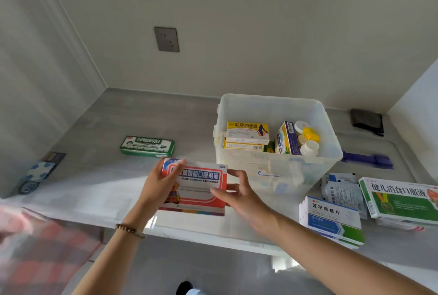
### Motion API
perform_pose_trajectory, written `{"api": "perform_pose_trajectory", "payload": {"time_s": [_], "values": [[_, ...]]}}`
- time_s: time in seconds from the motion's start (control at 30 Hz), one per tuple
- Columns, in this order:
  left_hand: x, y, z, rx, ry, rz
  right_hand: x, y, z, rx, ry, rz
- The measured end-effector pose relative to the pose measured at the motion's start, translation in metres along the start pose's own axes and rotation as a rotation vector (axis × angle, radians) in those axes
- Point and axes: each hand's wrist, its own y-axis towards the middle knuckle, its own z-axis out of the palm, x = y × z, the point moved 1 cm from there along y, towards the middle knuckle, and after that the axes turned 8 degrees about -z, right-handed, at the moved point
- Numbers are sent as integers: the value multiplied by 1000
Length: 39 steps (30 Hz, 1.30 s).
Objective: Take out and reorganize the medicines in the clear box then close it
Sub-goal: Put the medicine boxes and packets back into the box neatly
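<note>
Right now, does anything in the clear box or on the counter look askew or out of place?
Nothing looks spilled or damaged. Inside the clear box, the blue-and-yellow carton stands tilted beside the bottles, while the yellow boxes lie stacked flat. The left hand and right hand hold the red carton.

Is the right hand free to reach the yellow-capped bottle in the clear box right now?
Probably not yet: the right hand holds the red box with the left hand. The clear box is open on top, the yellow-capped bottle uncovered.
</note>
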Motion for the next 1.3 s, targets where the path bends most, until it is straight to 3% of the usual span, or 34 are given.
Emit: {"api": "perform_pose_trajectory", "payload": {"time_s": [0.27,0.53,0.73,0.93,1.3], "values": [[-86,8,-2,35,-121,204,89,18,-27,-66,-41,-252],[-139,51,69,86,-147,256,133,49,-109,-136,-160,-226],[-105,88,95,64,-47,176,101,72,-163,-230,-141,-63],[-70,105,112,50,37,78,49,105,-178,-214,-212,139],[-68,111,115,7,91,128,8,155,-164,72,-474,404]]}}
